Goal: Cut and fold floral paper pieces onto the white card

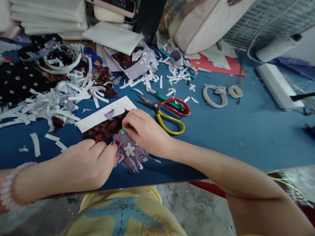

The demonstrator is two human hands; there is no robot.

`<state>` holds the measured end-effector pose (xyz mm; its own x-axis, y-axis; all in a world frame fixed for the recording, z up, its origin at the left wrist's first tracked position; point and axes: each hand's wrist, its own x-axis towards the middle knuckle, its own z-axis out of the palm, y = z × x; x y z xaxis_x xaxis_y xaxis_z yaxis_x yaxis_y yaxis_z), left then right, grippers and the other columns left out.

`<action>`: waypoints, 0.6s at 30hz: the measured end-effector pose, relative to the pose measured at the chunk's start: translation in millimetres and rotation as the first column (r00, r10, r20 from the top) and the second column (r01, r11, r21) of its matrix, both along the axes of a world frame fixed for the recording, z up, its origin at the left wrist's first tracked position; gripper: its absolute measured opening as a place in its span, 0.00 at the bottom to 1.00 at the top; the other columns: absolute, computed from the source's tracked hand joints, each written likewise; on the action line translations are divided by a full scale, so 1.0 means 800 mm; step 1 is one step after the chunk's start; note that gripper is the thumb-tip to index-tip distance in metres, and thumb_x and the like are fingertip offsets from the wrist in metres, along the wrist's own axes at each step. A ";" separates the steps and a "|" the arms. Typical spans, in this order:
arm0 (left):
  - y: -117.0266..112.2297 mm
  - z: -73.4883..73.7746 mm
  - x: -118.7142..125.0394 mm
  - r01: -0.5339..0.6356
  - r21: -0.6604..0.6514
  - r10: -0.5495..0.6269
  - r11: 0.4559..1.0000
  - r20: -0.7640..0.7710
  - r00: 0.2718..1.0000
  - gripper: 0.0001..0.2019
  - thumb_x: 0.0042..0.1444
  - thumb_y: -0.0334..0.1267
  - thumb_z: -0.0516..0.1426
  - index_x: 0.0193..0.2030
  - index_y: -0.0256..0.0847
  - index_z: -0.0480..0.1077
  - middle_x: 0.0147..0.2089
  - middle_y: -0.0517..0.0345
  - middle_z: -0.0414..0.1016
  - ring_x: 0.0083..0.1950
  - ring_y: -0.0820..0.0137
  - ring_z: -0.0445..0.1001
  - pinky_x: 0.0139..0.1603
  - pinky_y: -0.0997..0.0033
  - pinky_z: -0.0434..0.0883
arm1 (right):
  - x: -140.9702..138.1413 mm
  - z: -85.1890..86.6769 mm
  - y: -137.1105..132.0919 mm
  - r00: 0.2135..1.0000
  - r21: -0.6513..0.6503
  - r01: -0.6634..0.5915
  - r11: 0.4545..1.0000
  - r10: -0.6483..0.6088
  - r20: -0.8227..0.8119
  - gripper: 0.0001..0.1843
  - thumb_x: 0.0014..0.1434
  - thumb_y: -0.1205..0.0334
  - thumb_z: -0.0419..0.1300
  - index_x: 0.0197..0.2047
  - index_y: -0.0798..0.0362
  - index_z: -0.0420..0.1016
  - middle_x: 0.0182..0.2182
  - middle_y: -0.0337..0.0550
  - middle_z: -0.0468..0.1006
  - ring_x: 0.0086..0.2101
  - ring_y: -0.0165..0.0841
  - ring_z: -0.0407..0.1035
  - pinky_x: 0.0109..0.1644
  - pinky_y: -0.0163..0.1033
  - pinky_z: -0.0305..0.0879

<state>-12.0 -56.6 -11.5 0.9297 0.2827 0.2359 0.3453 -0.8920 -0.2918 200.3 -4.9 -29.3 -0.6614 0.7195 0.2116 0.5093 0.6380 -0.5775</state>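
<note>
My left hand [86,164] is curled near the table's front edge, its thumb and fingers pinching the left side of a purple flowered fabric piece [131,152]. My right hand [145,131] pinches the same fabric from the top, fingers pressed together. Beside the purple piece lies a dark red-flowered fabric [103,129] on a white paper strip [103,113]. A small purple scrap [109,113] rests on the paper.
Scissors with red and yellow handles [169,114] lie just right of my right hand on the blue table [233,131]. White paper strips [56,98] and fabric scraps litter the left. Two tape rolls [213,95] sit farther right. Stacked material and a bag [204,23] line the back.
</note>
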 end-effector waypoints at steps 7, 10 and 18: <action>0.038 0.010 -0.009 0.075 -0.154 -0.070 0.985 0.041 0.997 0.15 0.64 0.26 0.47 0.35 0.39 0.74 0.33 0.55 0.76 0.32 0.69 0.71 0.28 0.67 0.64 | 0.016 0.007 -0.003 0.989 0.278 -0.113 0.954 0.135 -0.063 0.08 0.64 0.71 0.46 0.37 0.53 0.64 0.34 0.45 0.70 0.38 0.34 0.62 0.41 0.39 0.58; 0.056 0.007 -0.013 0.138 -0.186 -0.121 0.973 0.099 0.988 0.16 0.66 0.27 0.46 0.43 0.40 0.75 0.43 0.53 0.80 0.44 0.67 0.75 0.39 0.67 0.69 | 0.025 0.019 -0.022 0.899 0.485 -0.428 0.763 0.417 0.137 0.15 0.68 0.55 0.49 0.32 0.51 0.66 0.28 0.41 0.70 0.32 0.34 0.60 0.35 0.40 0.53; 0.070 0.000 -0.017 0.213 -0.263 -0.176 0.941 0.156 0.972 0.19 0.69 0.33 0.43 0.48 0.41 0.76 0.53 0.56 0.79 0.55 0.71 0.76 0.61 0.70 0.66 | 0.013 0.028 -0.057 0.892 0.558 -0.435 0.707 0.254 0.373 0.07 0.64 0.70 0.54 0.33 0.55 0.70 0.26 0.39 0.71 0.28 0.31 0.61 0.31 0.40 0.46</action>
<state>-26.0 -0.5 -11.6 0.9401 0.1704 0.2952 0.1750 -0.9845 0.0109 210.7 -50.6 -6.7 -0.9287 0.2006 0.3118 0.2473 0.9617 0.1179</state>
